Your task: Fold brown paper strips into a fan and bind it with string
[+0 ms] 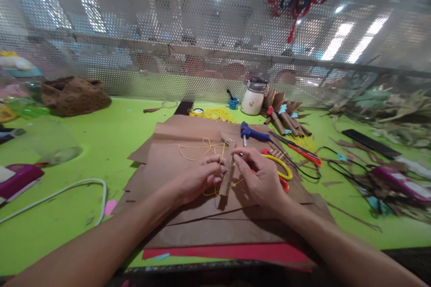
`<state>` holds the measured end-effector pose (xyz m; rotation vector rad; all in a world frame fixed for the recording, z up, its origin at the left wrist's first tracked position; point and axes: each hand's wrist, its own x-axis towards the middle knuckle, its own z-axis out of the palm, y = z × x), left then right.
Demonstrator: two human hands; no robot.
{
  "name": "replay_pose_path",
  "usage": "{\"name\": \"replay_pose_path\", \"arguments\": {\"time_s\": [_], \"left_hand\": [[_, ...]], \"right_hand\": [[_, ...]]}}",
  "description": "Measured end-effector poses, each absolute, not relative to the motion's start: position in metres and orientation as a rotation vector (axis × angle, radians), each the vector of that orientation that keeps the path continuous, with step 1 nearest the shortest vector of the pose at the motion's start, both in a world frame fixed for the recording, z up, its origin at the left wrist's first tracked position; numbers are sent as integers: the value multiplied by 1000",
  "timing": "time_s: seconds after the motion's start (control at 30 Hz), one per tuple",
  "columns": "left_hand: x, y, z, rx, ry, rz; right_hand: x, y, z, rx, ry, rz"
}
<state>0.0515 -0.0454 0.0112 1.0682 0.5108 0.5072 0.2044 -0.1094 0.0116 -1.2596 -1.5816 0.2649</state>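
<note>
A slim brown paper tube (227, 179) stands tilted between my hands, low over the brown paper. My left hand (201, 174) is closed on its left side, with yellow string (208, 145) looping over the fingers and trailing onto the paper. At the tube's upper end, my right hand (261, 175) pinches with thumb and index finger; whether string is also caught in that pinch is hard to see. Just right of this hand lie scissors with yellow handles (284, 168), partly hidden behind it.
Brown paper sheets (161, 179) cover the green table (74, 139). A blue glue gun (254, 133) rests ahead, beside red-handled pliers (305, 154). Behind are yellow string scraps (215, 114), a white jar (252, 98) and finished paper rolls (289, 121). Cables run on both sides.
</note>
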Motion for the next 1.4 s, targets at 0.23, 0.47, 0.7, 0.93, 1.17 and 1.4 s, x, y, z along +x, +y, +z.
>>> {"name": "replay_pose_path", "arguments": {"time_s": [0.23,0.47,0.7,0.93,1.17,1.4], "left_hand": [[50,-50,18,1522,602,481],[50,-51,17,1379,600,446],[48,-45,8,1215,591,396],[49,-48,13,1368,574,400],[49,-49,16,1565,595,401],[49,-49,19,1477,622,418]], "right_hand": [[202,-110,5,-1277,-1702,76],[207,-107,3,-1321,-1641,52],[218,-102,11,-1381,-1462,88],[208,-107,6,-1345,-1643,163],[205,-109,5,-1335,-1688,40],[208,-107,6,-1348,-1644,22]]}}
